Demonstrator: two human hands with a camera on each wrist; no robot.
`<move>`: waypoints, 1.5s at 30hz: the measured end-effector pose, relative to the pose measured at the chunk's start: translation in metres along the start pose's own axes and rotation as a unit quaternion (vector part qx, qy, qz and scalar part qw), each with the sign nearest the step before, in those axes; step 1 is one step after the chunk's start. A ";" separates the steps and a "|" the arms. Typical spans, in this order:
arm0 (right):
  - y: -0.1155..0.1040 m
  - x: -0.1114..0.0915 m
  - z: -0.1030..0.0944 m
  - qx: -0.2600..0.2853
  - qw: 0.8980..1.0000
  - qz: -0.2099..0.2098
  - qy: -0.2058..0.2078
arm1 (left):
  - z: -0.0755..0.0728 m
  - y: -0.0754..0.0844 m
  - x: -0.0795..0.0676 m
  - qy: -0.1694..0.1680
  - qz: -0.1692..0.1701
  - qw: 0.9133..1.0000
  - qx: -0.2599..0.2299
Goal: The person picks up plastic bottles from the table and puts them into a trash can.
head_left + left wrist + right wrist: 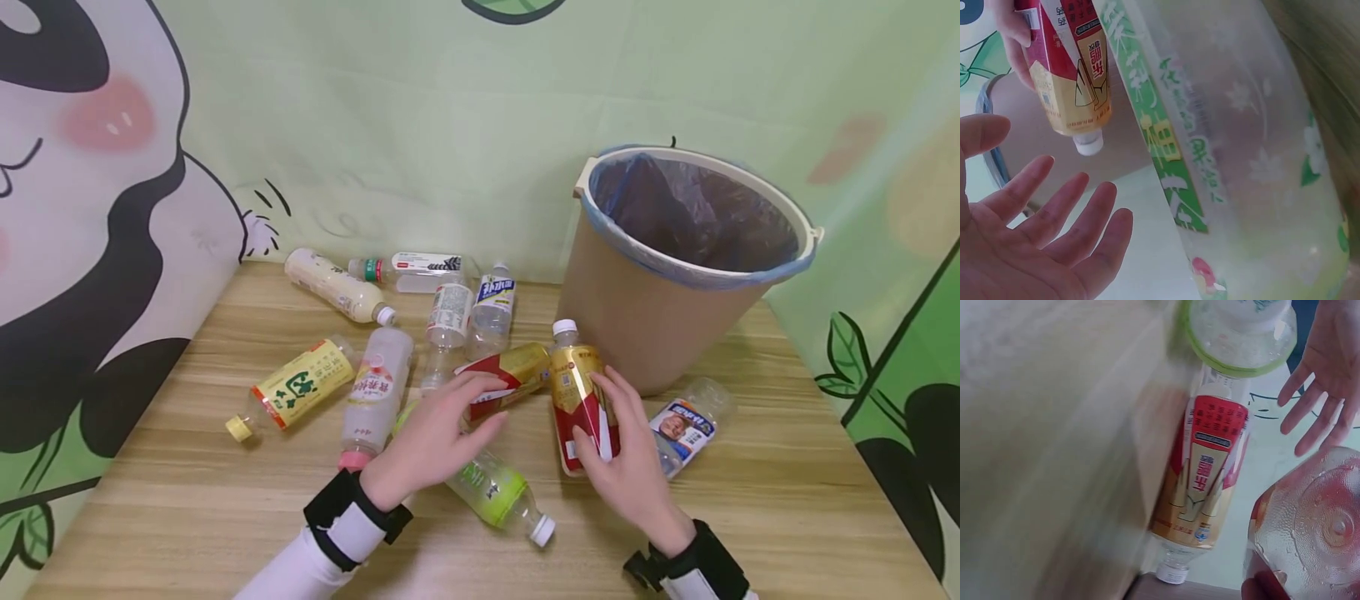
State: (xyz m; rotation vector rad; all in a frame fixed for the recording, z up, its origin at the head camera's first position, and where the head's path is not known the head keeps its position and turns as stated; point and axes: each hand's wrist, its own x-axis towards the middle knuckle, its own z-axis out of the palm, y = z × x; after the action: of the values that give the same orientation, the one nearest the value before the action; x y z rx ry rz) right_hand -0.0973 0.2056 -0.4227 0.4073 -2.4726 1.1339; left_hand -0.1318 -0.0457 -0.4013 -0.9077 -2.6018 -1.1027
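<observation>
My right hand [627, 457] grips a red-and-gold drink bottle [576, 400], fingers along its right side and thumb across its front. The bottle's white cap points away from me, and its clear ridged base [1329, 528] faces the right wrist camera. With fingers spread and nothing in them, my left hand [442, 433] hovers over a clear bottle with a green label [487, 492]. A second red-and-gold bottle [517, 377] lies on its side just beyond my left fingertips; the right wrist view shows its label [1210, 462].
A brown bin [630, 308] lined with a blue bag stands at the back right. Several plastic bottles lie about the wooden table [187, 517], among them a yellow-labelled one [303, 383] and a pink-capped one [378, 387]. One clear bottle [686, 427] lies right of my right hand.
</observation>
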 end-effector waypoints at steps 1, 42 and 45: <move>-0.001 0.002 -0.001 0.000 1.000 -0.002 -0.004 | 0.000 0.000 0.002 0.003 0.001 1.000 -0.002; -0.057 0.095 -0.054 -0.068 0.988 -0.141 0.005 | -0.011 0.013 0.037 0.057 -0.004 0.998 0.028; -0.062 0.098 -0.058 -0.067 0.987 -0.143 0.006 | -0.011 0.014 0.036 0.058 -0.006 0.998 0.028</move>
State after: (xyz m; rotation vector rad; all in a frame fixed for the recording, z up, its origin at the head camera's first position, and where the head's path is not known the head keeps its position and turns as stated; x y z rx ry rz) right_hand -0.1448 0.2010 -0.3021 0.6866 -2.3665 0.8459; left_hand -0.1537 -0.0292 -0.3715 -0.7935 -2.5337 -1.0470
